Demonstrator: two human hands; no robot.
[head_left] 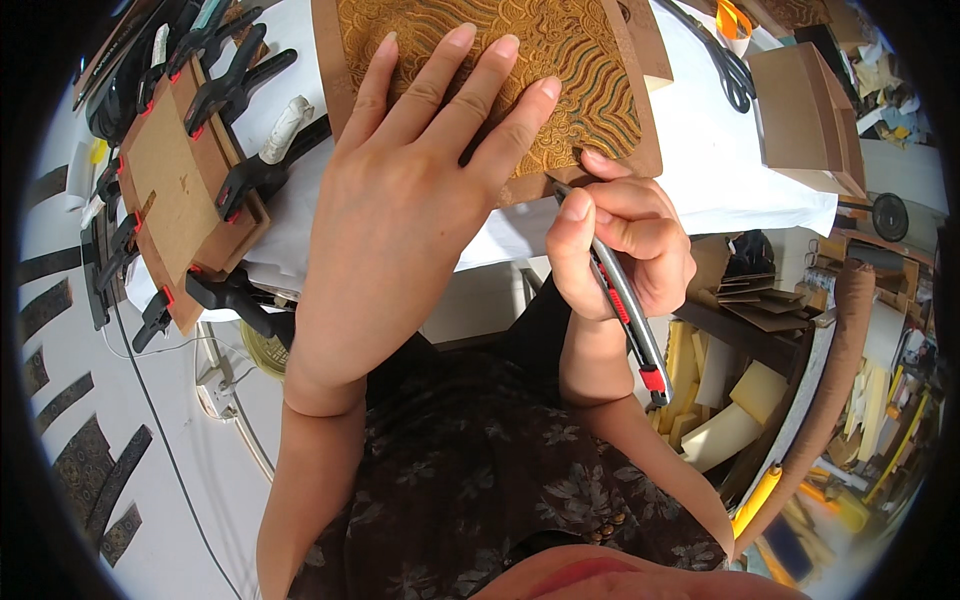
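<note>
A gold brocade panel (590,60) with wavy patterns and a brown border (641,110) lies on the white-covered table. My left hand (410,180) is spread flat over it, palm down, fingers apart and pointing away; its thumb is hidden. In my right hand (645,235) is a silver utility knife (625,305) with red parts, held like a pen. Its tip meets the panel's near border, just right of my left hand. My right fingertips rest by the panel's near right corner.
To the left, brown boards (180,205) are held by several black spring clamps (225,90). A brown box (805,110) and a black cable (735,85) sit on the table's right. Below right, a shelf holds yellow foam pieces (740,415). Patterned strips (90,460) lie at the far left.
</note>
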